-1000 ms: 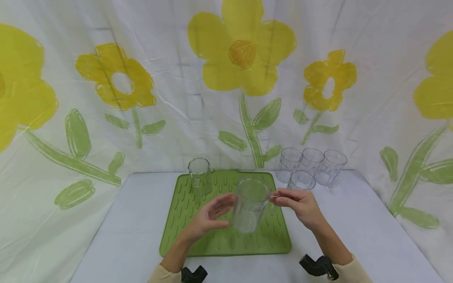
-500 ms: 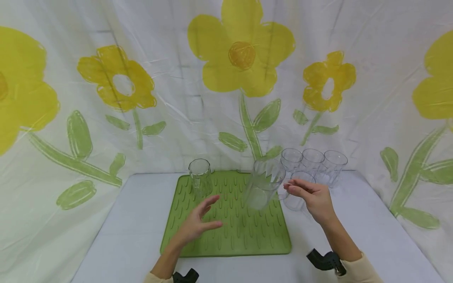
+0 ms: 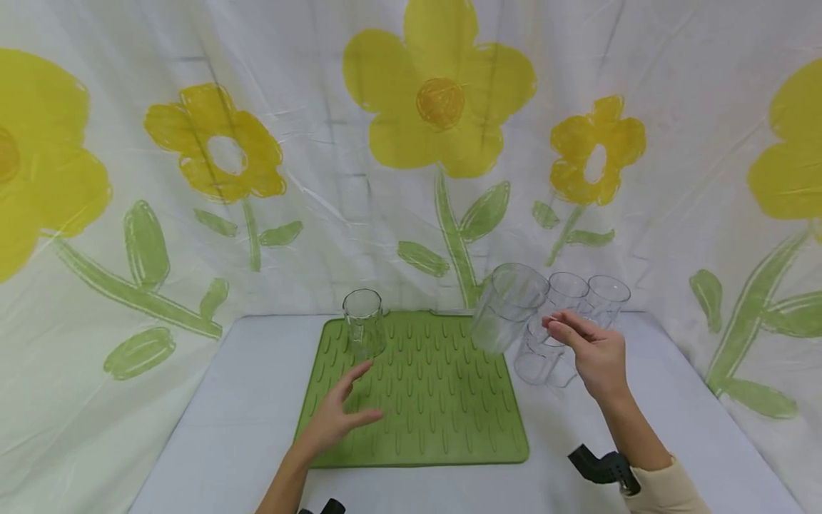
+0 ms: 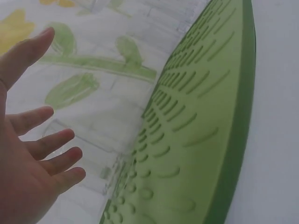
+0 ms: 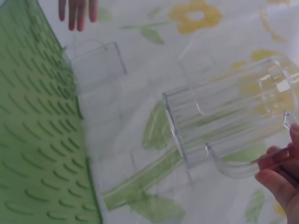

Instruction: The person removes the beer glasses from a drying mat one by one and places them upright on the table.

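Observation:
My right hand (image 3: 594,353) pinches the handle of a clear glass mug (image 3: 507,310), held in the air above the back right corner of the green ribbed mat (image 3: 424,414). In the right wrist view, the thumb and fingers hold the mug's handle (image 5: 233,168). Over the mat's left side, my left hand (image 3: 330,421) holds nothing, its fingers spread and the thumb apart. Another glass mug (image 3: 364,325) stands at the mat's back left, beyond the left hand.
Right of the mat, several clear mugs stand close together, among them a front mug (image 3: 536,360) and a rear right mug (image 3: 606,296). The lifted mug and right hand partly cover this group. A flowered curtain (image 3: 308,235) hangs behind the white table (image 3: 225,400).
My right hand has carried the mug up, back and to the right, toward the group of mugs. My left hand has drawn away from the mug, down and to the left.

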`<action>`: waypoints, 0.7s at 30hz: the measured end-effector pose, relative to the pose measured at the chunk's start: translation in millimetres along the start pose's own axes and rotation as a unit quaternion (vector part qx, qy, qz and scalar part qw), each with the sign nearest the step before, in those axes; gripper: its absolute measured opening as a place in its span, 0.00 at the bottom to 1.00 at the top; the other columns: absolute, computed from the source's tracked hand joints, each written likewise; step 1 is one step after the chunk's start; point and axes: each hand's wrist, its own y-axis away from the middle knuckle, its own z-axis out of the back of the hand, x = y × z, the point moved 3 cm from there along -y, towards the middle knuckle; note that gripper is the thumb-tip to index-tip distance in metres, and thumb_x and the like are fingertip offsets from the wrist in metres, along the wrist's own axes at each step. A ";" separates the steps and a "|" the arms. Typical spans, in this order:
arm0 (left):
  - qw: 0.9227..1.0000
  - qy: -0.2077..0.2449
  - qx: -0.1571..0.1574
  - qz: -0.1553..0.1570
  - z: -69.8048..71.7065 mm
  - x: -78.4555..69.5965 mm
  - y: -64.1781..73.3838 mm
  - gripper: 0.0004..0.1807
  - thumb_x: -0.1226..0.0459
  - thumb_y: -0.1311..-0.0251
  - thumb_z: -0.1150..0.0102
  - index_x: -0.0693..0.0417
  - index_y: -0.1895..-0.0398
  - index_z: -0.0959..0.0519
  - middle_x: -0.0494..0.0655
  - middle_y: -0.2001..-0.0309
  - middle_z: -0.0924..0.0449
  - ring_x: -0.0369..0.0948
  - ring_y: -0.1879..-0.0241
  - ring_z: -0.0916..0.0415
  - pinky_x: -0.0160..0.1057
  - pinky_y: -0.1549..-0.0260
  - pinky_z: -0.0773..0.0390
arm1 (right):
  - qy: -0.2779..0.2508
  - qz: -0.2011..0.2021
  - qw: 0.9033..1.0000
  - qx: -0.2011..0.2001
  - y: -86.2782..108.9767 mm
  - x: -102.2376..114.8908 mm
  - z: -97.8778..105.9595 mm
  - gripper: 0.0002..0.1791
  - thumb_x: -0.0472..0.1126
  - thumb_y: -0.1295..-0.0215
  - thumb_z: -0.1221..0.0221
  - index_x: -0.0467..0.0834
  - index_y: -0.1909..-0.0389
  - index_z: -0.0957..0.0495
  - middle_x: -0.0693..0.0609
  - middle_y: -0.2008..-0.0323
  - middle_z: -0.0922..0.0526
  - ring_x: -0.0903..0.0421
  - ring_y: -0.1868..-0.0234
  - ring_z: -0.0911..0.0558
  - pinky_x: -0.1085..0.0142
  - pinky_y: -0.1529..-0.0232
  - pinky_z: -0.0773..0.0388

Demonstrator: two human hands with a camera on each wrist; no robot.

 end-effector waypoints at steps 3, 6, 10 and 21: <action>1.000 -0.008 -0.014 0.017 4.7 5.3 4.1 0.47 0.61 0.49 0.28 0.53 0.26 0.42 0.57 0.25 0.44 0.60 0.26 0.51 0.65 0.28 0.51 | 0.001 0.011 1.000 -0.020 -3.2 1.5 5.4 0.15 0.25 0.39 0.40 0.49 0.63 0.15 0.59 0.68 0.11 0.66 0.64 0.12 0.75 0.60 0.16; 0.999 -0.019 -0.025 0.040 10.4 10.3 8.2 0.46 0.60 0.49 0.28 0.49 0.26 0.41 0.58 0.25 0.46 0.61 0.25 0.53 0.68 0.29 0.52 | -0.006 0.022 0.999 -0.038 -7.0 4.2 11.7 0.16 0.23 0.40 0.40 0.47 0.63 0.15 0.58 0.68 0.10 0.65 0.65 0.12 0.75 0.60 0.16; 0.997 -0.046 -0.026 0.059 16.9 16.8 12.4 0.48 0.57 0.48 0.28 0.45 0.25 0.44 0.58 0.24 0.49 0.62 0.25 0.55 0.73 0.33 0.51 | -0.024 0.035 0.997 -0.067 -12.5 8.6 21.9 0.16 0.20 0.42 0.41 0.43 0.64 0.14 0.55 0.69 0.10 0.63 0.66 0.11 0.74 0.62 0.16; 0.989 -0.121 -0.031 0.075 33.0 26.9 23.2 0.55 0.52 0.52 0.26 0.50 0.24 0.47 0.60 0.24 0.49 0.63 0.26 0.52 0.72 0.34 0.46 | -0.022 0.046 0.989 -0.139 -16.4 20.4 55.0 0.10 0.20 0.43 0.40 0.29 0.61 0.15 0.53 0.71 0.10 0.62 0.69 0.11 0.75 0.65 0.16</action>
